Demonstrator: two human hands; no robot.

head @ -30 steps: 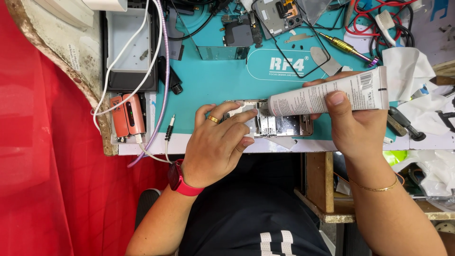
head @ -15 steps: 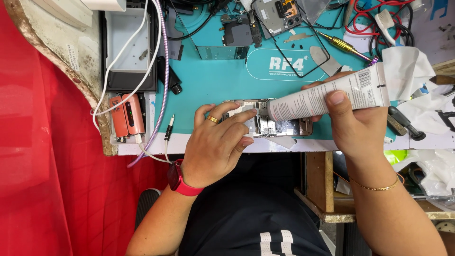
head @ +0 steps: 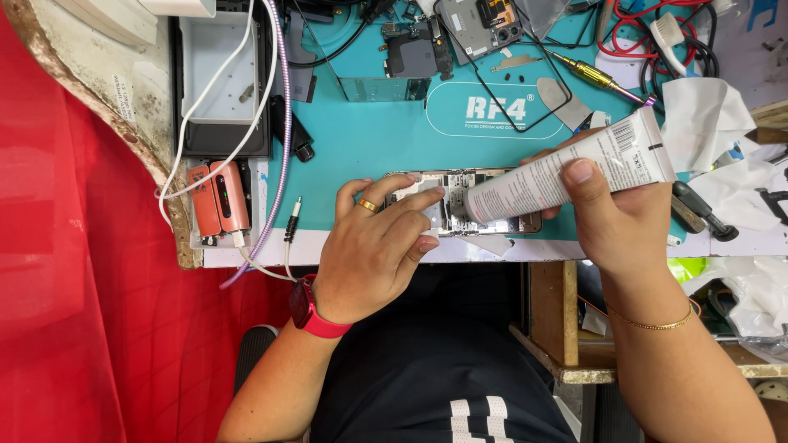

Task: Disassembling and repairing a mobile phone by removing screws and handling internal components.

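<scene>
**A:** From the head camera, what are the 2 hands doing?

**B:** The left hand (head: 373, 246) lies on the opened phone frame (head: 460, 201), its fingers pressing down on the near left end; a gold ring sits on 1 finger and a red watch (head: 310, 312) wraps the wrist. The right hand (head: 611, 217) is clenched around a white glue tube (head: 566, 168), thumb on top, the tube slanting down to the left so its nozzle end rests over the middle of the frame.

**A:** And where does the frame lie?

**B:** Flat on the teal mat (head: 369, 135), close to the near edge of the worktop (head: 246, 256), lengthwise left to right, between both hands.

**A:** What is around it?

**B:** At the far side of the mat, a dismantled phone back (head: 478, 23) and a brass-handled screwdriver (head: 595, 75). To the right, crumpled white tissue (head: 698, 115) just beside the tube's rear end. To the left, a grey tray (head: 217, 78) with white cables (head: 246, 98) running across it, and an orange-pink power bank (head: 217, 197) near the worktop's corner. A red cloth (head: 82, 287) hangs at the far left.
</scene>
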